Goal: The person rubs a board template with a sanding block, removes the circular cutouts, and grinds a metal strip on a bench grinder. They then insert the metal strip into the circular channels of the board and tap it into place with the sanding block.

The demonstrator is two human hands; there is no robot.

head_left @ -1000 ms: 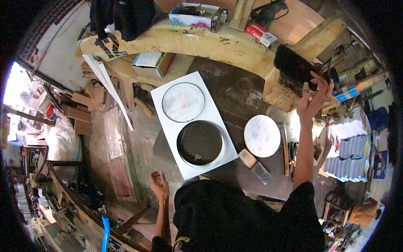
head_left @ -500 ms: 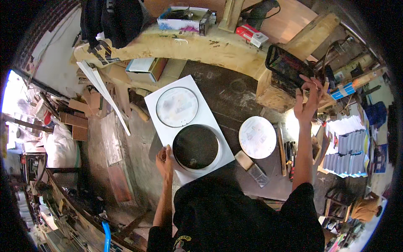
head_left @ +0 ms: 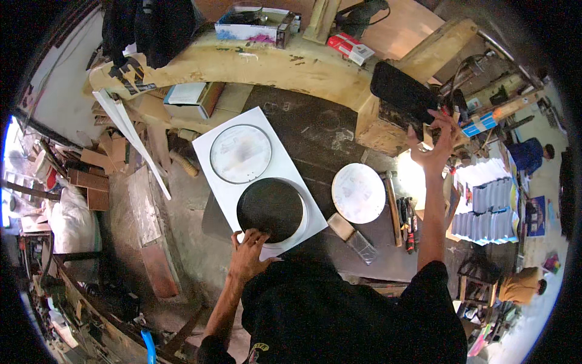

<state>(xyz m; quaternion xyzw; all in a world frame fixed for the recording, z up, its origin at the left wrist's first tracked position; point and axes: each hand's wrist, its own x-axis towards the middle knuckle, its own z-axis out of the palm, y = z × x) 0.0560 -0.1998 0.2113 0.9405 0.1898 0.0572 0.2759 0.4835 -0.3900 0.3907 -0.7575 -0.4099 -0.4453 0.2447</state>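
A white rectangular board (head_left: 290, 193) lies at a slant before me, with two round cut-outs. The far one holds a pale disc (head_left: 240, 153); the near one shows a dark surface inside. My left hand (head_left: 247, 253) curls over the board's near-left edge, fingertips at the rim of the near cut-out. At the right, my right hand (head_left: 438, 141) is raised, thumb and fingers apart. Its fingertips are beside a flat black slab (head_left: 403, 91), like a tablet or large phone, leaning on a wooden block; whether they touch it I cannot tell.
Right of the board lie a loose white disc (head_left: 358, 193), a sanding-block-like piece (head_left: 341, 225) and several hand tools (head_left: 410, 227). A thick wooden beam (head_left: 242, 60) spans the far side, bearing an open box (head_left: 254, 25) and a red-and-white pack (head_left: 350, 48). Grey-white stacked sheets (head_left: 488, 203) stand far right.
My left hand has moved from the board's left edge nearer to me, its fingers now over the near cut-out's rim. My right hand has shifted slightly down, and the black slab's surface looks darker.
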